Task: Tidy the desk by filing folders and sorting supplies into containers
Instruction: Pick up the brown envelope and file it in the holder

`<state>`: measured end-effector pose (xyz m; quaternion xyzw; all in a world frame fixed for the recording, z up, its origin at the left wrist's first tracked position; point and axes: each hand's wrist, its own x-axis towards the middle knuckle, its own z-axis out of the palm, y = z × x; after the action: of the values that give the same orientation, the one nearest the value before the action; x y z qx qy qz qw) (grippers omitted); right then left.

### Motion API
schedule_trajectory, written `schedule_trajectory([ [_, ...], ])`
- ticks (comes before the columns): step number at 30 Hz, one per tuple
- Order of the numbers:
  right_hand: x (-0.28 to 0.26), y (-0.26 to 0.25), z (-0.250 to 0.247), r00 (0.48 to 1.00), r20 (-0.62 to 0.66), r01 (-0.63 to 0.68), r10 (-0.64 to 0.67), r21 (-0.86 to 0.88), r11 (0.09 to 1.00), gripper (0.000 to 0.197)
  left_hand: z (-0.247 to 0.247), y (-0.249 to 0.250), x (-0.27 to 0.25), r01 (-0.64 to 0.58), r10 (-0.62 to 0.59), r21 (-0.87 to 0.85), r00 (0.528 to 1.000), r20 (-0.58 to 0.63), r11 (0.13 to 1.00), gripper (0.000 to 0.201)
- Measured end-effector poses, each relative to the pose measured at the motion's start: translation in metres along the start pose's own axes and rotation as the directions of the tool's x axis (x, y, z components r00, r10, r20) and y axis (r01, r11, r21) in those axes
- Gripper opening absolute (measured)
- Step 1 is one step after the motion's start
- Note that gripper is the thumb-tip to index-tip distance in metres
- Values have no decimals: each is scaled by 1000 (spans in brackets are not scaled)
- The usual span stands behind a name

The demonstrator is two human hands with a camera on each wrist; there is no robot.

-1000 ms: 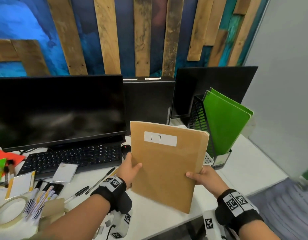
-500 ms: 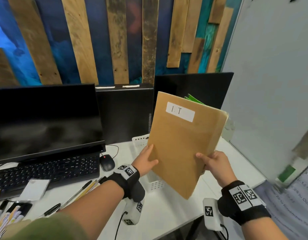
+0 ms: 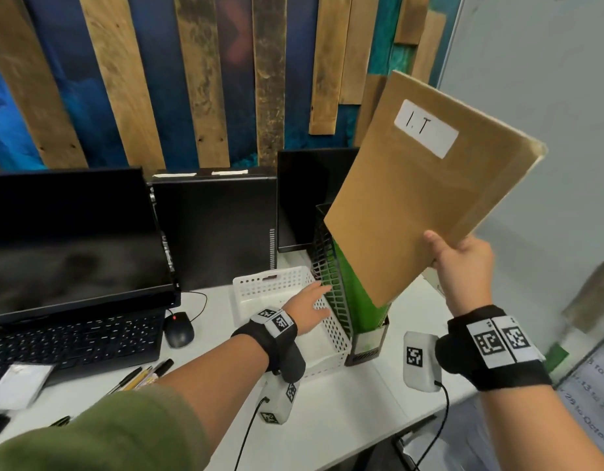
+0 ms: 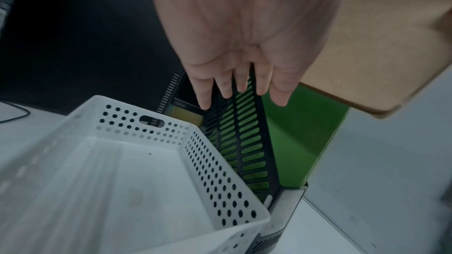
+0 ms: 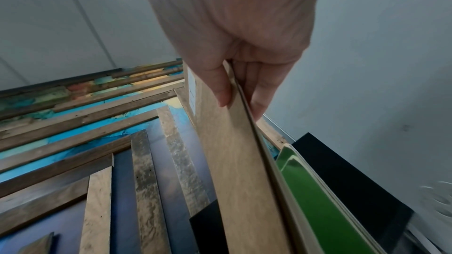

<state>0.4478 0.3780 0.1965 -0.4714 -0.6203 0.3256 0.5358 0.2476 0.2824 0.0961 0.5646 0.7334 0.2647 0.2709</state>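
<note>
A brown folder (image 3: 412,198) labelled "I.T" is raised and tilted above the black mesh file holder (image 3: 331,280). My right hand (image 3: 458,258) pinches its lower right edge, thumb on the front, fingers behind (image 5: 234,88). Green folders (image 3: 356,304) stand in the holder; the brown folder's lower corner (image 4: 381,76) hangs over them. My left hand (image 3: 310,302) is open, its straight fingers (image 4: 240,88) reaching to the holder's mesh side above the white perforated basket (image 3: 259,283); whether they touch it is not clear.
A monitor (image 3: 73,243), keyboard (image 3: 69,345), mouse (image 3: 178,329) and black computer case (image 3: 215,229) stand at left. Pens (image 3: 144,373) and a notepad (image 3: 16,385) lie at the desk's front left. A pale wall (image 3: 548,164) closes the right side.
The brown folder has gone up and right over the file holder. My left hand let go of it and dropped to the holder's mesh side; the right hand alone holds it now.
</note>
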Motion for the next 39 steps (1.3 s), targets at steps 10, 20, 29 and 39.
schedule_trajectory([
  [10,8,-2,14,1000,2,9,-9,-111,994,51,28,14,25,32,-30,-25,996,85,999,61],
  [20,-35,70,72,971,214,-52,106,-244,968,31,42,5,33,119,-111,-89,990,90,989,70],
  [29,-45,103,78,828,495,-118,263,-305,945,40,47,-2,33,116,-108,-94,990,92,989,72],
  [39,-46,111,70,803,487,-68,343,-497,865,33,47,-2,23,66,-69,-80,997,-38,995,64],
])
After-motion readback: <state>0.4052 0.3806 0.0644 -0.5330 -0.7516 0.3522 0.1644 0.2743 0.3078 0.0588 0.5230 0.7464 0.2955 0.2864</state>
